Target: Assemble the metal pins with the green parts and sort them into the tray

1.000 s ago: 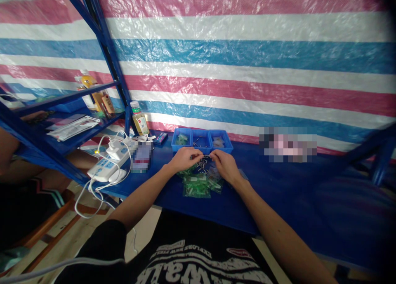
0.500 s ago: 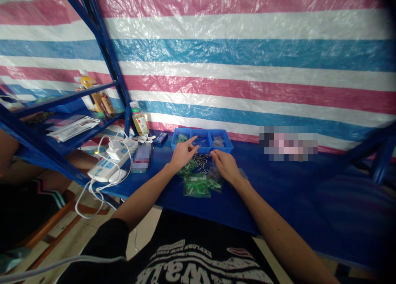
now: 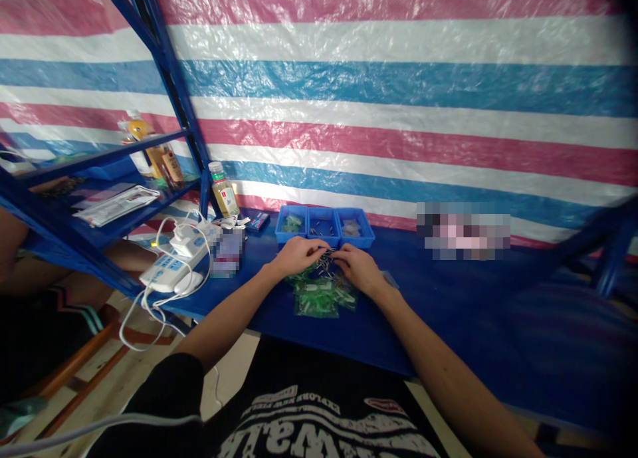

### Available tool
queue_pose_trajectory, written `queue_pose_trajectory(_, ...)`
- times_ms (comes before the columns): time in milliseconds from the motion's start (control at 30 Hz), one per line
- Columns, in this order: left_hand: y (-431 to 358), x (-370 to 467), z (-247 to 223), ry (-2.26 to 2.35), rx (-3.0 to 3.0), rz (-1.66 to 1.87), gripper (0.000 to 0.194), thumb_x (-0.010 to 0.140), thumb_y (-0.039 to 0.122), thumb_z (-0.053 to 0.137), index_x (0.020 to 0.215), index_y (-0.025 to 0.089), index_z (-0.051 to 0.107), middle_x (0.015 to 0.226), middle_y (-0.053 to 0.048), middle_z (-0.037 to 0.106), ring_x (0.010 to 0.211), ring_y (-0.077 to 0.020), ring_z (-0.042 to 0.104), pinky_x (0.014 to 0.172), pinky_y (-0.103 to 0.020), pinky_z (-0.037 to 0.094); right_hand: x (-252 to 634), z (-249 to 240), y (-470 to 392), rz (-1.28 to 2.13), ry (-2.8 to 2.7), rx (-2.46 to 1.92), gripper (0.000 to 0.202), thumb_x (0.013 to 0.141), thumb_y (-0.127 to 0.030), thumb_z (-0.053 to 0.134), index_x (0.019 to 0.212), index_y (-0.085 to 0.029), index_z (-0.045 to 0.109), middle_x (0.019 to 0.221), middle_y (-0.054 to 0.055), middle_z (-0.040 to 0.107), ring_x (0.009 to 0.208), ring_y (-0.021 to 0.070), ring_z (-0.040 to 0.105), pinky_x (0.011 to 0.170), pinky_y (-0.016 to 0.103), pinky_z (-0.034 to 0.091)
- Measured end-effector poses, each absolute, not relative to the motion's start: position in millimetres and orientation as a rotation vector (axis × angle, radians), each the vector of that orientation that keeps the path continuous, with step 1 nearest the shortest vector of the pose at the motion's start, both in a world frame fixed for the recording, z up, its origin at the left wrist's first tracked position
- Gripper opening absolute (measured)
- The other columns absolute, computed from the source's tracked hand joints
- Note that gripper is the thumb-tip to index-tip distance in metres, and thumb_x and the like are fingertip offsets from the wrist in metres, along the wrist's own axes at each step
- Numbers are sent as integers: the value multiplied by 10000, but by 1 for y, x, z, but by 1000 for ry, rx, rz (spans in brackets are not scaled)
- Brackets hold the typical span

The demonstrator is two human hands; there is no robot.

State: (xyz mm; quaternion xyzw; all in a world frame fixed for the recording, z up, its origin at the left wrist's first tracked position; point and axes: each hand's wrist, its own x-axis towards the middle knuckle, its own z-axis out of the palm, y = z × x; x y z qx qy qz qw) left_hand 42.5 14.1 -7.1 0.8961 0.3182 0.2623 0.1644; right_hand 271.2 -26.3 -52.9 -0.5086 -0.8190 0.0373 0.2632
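Striped plastic sheeting (image 3: 389, 135) hangs as a backdrop behind a blue table (image 3: 448, 325), and both bare hands work low over it, near the person's body. The left hand (image 3: 298, 255) bends inward with thumb and forefinger brought together at the tips, while the right hand (image 3: 361, 268) faces it with fingers curled. Their tips nearly meet above a loose heap of small metal pins (image 3: 325, 266); the pieces are so small and shaded that I cannot tell whether either hand pinches one. Keeping the fingertips face to face probably suits such slight parts, which one hand alone would steady poorly. Green packets (image 3: 316, 300) lie on the near side of the heap, spread flat where both hands can reach them with little arm movement. Just beyond the fingers sits a blue tray (image 3: 363, 241) of three compartments: green packets on the left, a few more pins in the middle, pale clear packets (image 3: 351, 228) on the right, a split that likely stops the kinds from mixing. Farther left, a power strip (image 3: 164, 270) with tangled white cables and a capped bottle (image 3: 225, 195) stand well apart from the heap, perhaps so that nothing snags the forearms.
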Motion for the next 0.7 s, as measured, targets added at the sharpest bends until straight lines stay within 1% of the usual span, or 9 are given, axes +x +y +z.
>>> queue_pose_trajectory(133, 12, 43, -6, 905, 2566, 742, 286, 995, 329, 537, 1163, 222, 742, 817, -7, 764, 687, -145, 672, 681, -229, 444, 272, -57, -24, 123, -2242, -1353, 202, 938, -176, 616, 1004, -275, 779, 999, 51, 672, 941, 212, 621, 798, 293, 456)
queue_pose_trajectory(333, 13, 42, -4, 904, 2571, 739, 287, 1003, 335, 529, 1163, 226, 741, 814, -5, 763, 680, -143, 669, 681, -228, 442, 273, -54, -24, 122, -2248, -1336, 162, 905, -125, 623, 932, -243, 731, 977, 59, 653, 949, 222, 587, 826, 305, 444)
queue_pose_trajectory(500, 12, 42, -3, 893, 2573, 771, 289, 1008, 353, 529, 1161, 227, 740, 854, -14, 768, 714, -148, 672, 708, -234, 444, 274, -45, -25, 97, -2201, -1263, 139, 957, -146, 563, 947, -217, 682, 982, 75, 682, 977, 240, 604, 892, 341, 445)
queue_pose_trajectory(600, 12, 42, -4, 864, 2572, 777, 303, 1011, 384, 529, 1149, 219, 742, 852, -15, 764, 711, -145, 666, 702, -232, 437, 275, -44, -24, 110, -2138, -1245, 151, 986, -177, 536, 988, -219, 681, 990, 72, 714, 971, 243, 635, 908, 357, 459)
queue_pose_trajectory(700, 12, 42, -5, 828, 2581, 756, 300, 1006, 390, 538, 1096, 203, 755, 830, -15, 757, 690, -137, 653, 686, -225, 428, 274, -45, -24, 117, -2089, -1201, 152, 989, -211, 549, 994, -227, 700, 1000, 71, 736, 965, 247, 660, 907, 361, 478)
